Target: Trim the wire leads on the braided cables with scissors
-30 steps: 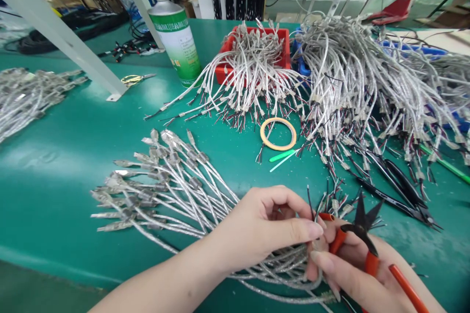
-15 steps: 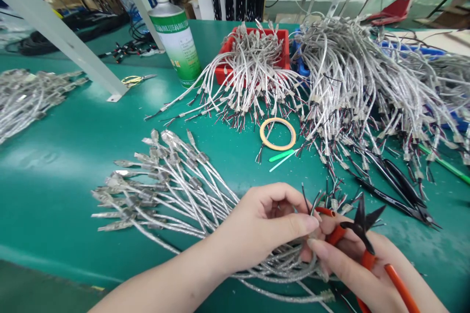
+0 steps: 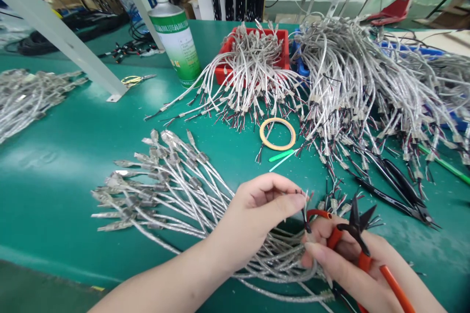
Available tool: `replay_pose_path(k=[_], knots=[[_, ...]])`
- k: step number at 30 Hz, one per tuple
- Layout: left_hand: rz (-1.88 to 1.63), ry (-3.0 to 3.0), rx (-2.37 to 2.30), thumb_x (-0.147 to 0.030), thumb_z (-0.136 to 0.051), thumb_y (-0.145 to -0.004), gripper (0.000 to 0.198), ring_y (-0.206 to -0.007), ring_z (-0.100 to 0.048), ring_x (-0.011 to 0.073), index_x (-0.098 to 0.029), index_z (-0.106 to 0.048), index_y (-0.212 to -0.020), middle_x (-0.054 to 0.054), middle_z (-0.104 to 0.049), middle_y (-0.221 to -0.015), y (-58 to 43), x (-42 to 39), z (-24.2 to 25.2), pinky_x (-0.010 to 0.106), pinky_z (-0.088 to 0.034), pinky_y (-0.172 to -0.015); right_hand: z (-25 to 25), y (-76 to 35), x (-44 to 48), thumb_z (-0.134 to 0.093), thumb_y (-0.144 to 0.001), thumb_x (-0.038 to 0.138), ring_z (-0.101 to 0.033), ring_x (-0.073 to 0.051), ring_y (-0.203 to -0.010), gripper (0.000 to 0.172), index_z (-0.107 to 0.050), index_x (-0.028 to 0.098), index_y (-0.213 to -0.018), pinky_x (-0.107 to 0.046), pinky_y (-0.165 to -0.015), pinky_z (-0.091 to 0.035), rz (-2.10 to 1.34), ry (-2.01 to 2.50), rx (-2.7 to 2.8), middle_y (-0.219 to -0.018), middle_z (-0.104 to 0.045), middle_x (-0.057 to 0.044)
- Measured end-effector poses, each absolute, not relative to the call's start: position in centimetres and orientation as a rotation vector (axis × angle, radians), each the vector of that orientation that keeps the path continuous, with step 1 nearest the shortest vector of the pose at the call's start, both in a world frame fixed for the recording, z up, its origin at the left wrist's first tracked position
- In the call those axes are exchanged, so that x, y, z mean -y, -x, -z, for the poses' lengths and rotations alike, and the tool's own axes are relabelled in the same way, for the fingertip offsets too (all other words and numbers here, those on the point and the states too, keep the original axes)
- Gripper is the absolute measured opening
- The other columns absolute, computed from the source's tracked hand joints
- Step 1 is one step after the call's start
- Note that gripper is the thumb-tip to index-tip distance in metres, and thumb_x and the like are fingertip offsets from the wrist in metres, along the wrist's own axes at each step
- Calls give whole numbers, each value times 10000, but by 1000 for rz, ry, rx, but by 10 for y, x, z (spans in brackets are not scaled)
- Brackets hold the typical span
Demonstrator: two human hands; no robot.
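My left hand (image 3: 270, 208) is closed in a pinch on thin dark wires (image 3: 304, 215) that fan out of a cable end. Below it, my right hand (image 3: 341, 254) grips the grey shielded cable (image 3: 309, 240) just under its stripped end, between thumb and forefinger. Orange-handled scissors (image 3: 355, 225) with short dark blades rest in the same right hand, blades pointing up and away. Under both hands lies a bundle of clear-jacketed cables (image 3: 198, 205), their plugs toward the left. Parts of the fingertips on the far side are hidden.
A red bin (image 3: 284, 49) and blue bins (image 3: 303, 66) overflow with similar cables. A tape roll (image 3: 278, 145), black pliers (image 3: 400, 181), a green-labelled can (image 3: 176, 44) and small gold-handled scissors (image 3: 137, 79) lie or stand on the green table. A metal post (image 3: 73, 34) slants at left.
My left hand has moved slightly up and left, away from the right fingers, so more of the wires shows between the hands. My right hand with the scissors has shifted a little left and down.
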State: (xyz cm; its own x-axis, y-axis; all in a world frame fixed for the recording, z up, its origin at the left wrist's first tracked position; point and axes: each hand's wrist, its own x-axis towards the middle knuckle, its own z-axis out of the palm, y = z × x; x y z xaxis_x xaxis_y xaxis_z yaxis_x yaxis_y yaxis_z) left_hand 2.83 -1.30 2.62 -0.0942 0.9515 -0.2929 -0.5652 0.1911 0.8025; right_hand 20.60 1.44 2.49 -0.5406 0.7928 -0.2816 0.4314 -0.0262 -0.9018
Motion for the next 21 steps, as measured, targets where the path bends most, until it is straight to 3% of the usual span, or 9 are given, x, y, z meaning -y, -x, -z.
replay_pose_path(k=[4,11,14,21], knots=[[-1349,-516,-1010,-268,-748,-808,83,-577,-457,58,-200,-728,-765,-55,-629,-668,-27,12,-27,199,-420,-660,-16,-208,-17,-607,-914,354,-576,-131,-510,225,-671,277,-713,-186,-515,-477,-1595,1184,1964,-608,-663,55],[-1152,-561,-939,-293,-784,-771,162,-683,-586,110,-184,-671,-812,-11,-662,-758,-29,13,-25,250,-464,-685,-19,-201,-20,-645,-858,293,-626,-157,-475,209,-646,254,-653,-193,-461,-539,-1521,1213,1950,-547,-669,39],[-1081,-580,-864,-298,-713,-833,128,-610,-584,120,-182,-663,-856,-11,-641,-703,-31,15,-23,284,-488,-659,-21,-201,-23,-622,-891,287,-659,-186,-532,176,-685,264,-728,-220,-492,-557,-1425,1180,2063,-619,-706,25],[-1118,-589,-897,-249,-734,-804,85,-588,-609,129,-169,-703,-803,0,-666,-703,-31,15,-25,299,-520,-663,-18,-208,-25,-572,-939,324,-667,-217,-573,208,-623,300,-739,-281,-527,-545,-1504,1077,2130,-657,-718,23]])
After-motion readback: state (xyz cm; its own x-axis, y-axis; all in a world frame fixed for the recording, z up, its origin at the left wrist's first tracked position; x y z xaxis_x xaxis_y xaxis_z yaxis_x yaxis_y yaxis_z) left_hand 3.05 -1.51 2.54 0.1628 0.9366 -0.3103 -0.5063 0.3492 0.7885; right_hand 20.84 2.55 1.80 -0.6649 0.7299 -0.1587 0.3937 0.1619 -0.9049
